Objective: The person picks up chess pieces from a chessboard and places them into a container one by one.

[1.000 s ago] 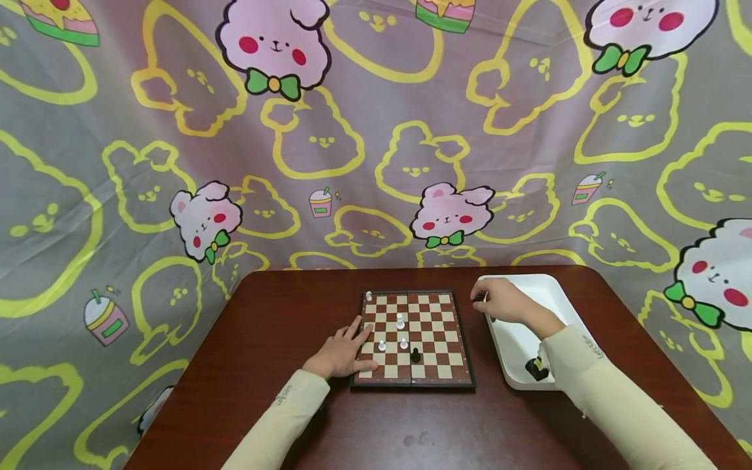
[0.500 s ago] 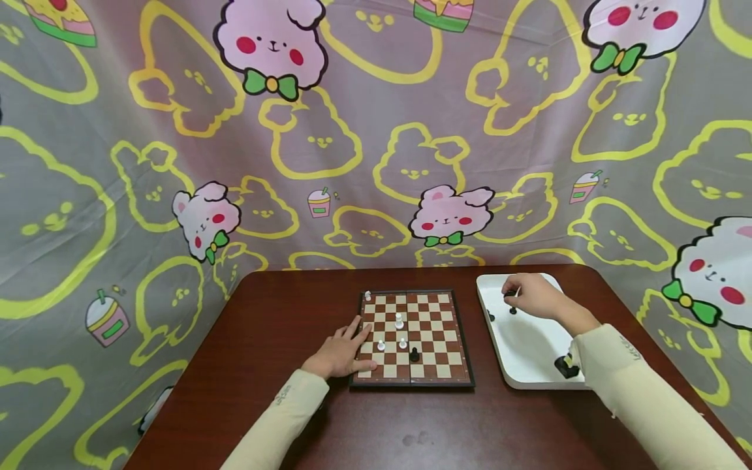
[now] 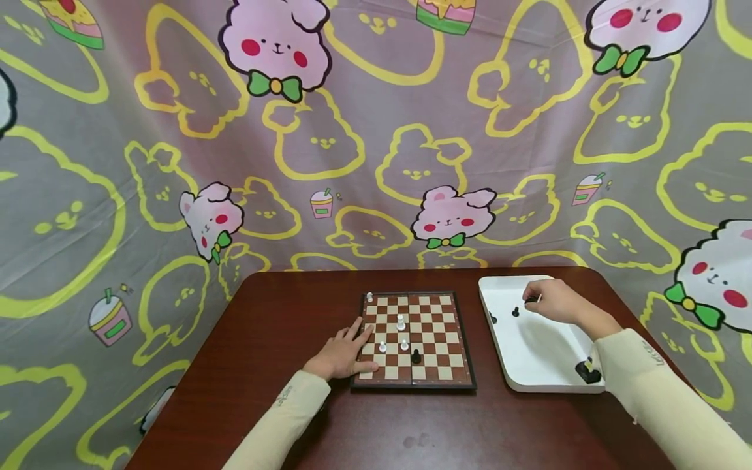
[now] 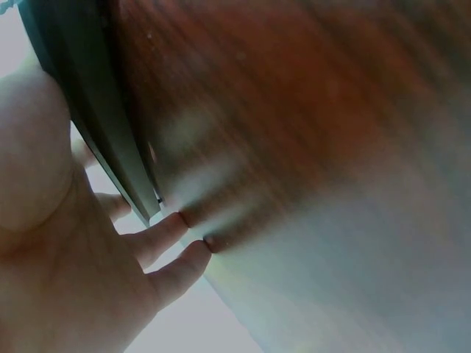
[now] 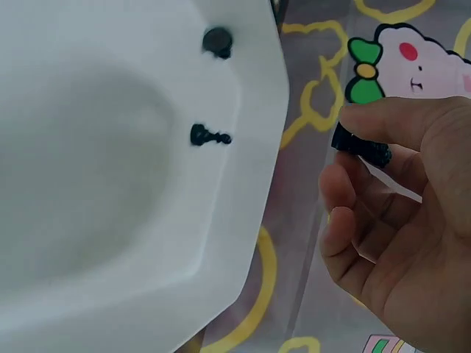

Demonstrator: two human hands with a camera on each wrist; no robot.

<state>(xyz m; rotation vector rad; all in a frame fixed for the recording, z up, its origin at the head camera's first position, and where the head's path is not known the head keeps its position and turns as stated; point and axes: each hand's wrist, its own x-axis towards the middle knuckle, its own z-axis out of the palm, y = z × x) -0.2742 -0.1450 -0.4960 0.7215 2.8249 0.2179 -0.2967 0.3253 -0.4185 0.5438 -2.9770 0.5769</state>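
Note:
In the head view my left hand [image 3: 341, 356] rests at the left edge of the brown-and-cream chessboard [image 3: 437, 339], fingers spread and thumb on its near corner. From the left wrist, the dark board edge [image 4: 103, 118] runs beside the palm, with fingertips on the table. My right hand [image 3: 555, 301] is raised over the white tray [image 3: 531, 359], pinching a black chess piece [image 5: 360, 147] between thumb and fingers; its kind is partly hidden. In the tray, a slim black chess piece [image 5: 210, 135] and another black piece [image 5: 217, 42] lie near one wall.
On the board are a tall white piece [image 3: 401, 322], white pawns [image 3: 382, 346] and a small black piece [image 3: 416, 356]. A white piece [image 3: 369, 297] is at the far left corner. Behind the brown table [image 3: 282, 313] hangs a patterned cloth [image 3: 376, 150].
My right hand has moved rightward from the tray's left rim, still pinching a black piece. A black piece in the tray has come fully into view. The left hand stays in place.

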